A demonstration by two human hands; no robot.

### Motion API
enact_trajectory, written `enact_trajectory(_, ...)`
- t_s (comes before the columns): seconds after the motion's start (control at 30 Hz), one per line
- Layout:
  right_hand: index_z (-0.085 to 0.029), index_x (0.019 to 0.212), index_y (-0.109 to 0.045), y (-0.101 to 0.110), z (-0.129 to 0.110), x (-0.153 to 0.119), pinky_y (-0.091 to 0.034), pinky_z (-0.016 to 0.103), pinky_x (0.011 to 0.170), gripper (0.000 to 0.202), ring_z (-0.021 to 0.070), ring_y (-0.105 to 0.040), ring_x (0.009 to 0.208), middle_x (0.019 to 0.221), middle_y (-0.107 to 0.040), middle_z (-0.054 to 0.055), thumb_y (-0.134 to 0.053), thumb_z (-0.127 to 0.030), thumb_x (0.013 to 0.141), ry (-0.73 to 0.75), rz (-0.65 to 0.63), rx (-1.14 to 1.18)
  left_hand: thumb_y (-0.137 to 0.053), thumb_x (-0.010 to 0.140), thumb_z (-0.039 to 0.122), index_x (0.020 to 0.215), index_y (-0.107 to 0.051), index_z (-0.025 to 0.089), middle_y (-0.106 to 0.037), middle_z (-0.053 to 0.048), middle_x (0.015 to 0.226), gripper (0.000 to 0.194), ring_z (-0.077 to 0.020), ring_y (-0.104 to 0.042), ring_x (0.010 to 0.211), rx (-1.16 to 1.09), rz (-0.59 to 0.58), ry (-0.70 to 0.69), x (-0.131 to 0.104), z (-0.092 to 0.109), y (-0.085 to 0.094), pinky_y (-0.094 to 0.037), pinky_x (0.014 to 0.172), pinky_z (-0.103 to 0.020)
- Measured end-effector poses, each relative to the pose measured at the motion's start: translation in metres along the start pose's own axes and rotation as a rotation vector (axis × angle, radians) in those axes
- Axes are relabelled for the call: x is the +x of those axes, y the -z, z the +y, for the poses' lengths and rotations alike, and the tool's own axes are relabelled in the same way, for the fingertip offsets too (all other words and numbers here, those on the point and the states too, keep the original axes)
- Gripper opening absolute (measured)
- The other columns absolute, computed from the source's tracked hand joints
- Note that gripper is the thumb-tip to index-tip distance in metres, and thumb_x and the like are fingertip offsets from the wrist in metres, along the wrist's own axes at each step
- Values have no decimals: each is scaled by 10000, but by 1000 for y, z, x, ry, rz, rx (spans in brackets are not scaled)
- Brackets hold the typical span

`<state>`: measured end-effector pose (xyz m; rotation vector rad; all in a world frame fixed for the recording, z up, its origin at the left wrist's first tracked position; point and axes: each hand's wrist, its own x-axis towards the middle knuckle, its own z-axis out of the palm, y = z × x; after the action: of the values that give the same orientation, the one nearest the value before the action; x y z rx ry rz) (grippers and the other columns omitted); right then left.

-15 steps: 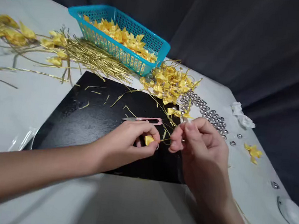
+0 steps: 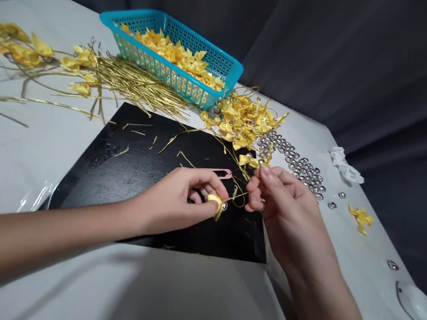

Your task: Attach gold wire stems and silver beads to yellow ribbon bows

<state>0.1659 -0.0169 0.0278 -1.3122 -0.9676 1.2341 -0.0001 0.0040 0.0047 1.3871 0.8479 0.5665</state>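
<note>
Between the thumb and fingers of my left hand (image 2: pixel 182 200) is a yellow ribbon bow (image 2: pixel 215 201) with a small silver bead (image 2: pixel 224 206) at its side. A thin gold cord (image 2: pixel 238 197) runs from the bow to my right hand (image 2: pixel 288 208), whose fingertips pinch it. Both hands are over the black board (image 2: pixel 92 183). Behind my left hand lies a pair of pink thread snips (image 2: pixel 225 173), its blades hidden by the hand. Just beyond my right fingertips rest a few finished-looking yellow bows (image 2: pixel 249 161).
A turquoise basket (image 2: pixel 169 69) of yellow ribbon bows stands at the back. Gold cords (image 2: pixel 137 83) lie beside it, and a pile of bows (image 2: pixel 244 115) sits to its right. Silver beads (image 2: pixel 304 169) are scattered rightward. A white computer mouse (image 2: pixel 417 306) is at the right edge.
The bow has turned in my left hand, so the silver bead now shows. My right hand has shifted slightly right, and the cord between the hands looks longer.
</note>
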Motion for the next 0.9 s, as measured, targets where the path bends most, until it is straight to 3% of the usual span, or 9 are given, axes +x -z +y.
enact_trajectory(0.17, -146, 676, -683, 2, -1, 1, -492, 84, 429, 238, 58, -619, 474, 583, -667, 0, -825, -303, 568, -117, 94, -24, -533, 710, 215, 862, -610, 121, -559, -8, 749, 194, -113, -474, 646, -25, 28, 9, 0, -2, 0, -348, 571, -227)
enact_trajectory(0.33, -188, 692, -738, 7, -6, -2, -531, 89, 508, 146, 97, -687, 588, 630, -714, 20, -822, -207, 573, -61, 71, -114, -547, 700, 230, 854, -602, 125, -612, -42, 826, 194, -148, -539, 720, -76, 45, 25, 2, -3, 1, -366, 610, -249)
enact_trajectory(0.5, -204, 757, -752, 7, -9, -6, -577, 180, 550, 83, 128, -691, 597, 638, -719, 19, -736, -174, 681, 127, -48, -356, -576, 681, 165, 814, -614, 123, -632, -22, 824, 145, -128, -562, 741, -143, 117, 1, 2, -2, 1, -401, 637, -218)
enact_trajectory(0.67, -178, 766, -742, 3, -7, -9, -563, 165, 537, 132, 109, -676, 586, 703, -729, 10, -680, -82, 701, 369, -102, -688, -580, 668, 71, 725, -603, 125, -605, 42, 676, 82, -69, -530, 630, -236, 184, -63, 2, 1, 2, -405, 607, -166)
enact_trajectory(0.9, -147, 746, -693, 2, -5, -11, -492, 156, 497, 103, 84, -612, 578, 694, -688, 19, -626, -69, 745, 606, -132, -879, -571, 664, 42, 720, -596, 123, -590, 55, 662, 102, -62, -520, 619, -257, 158, -112, 2, 0, 6, -406, 599, -158)
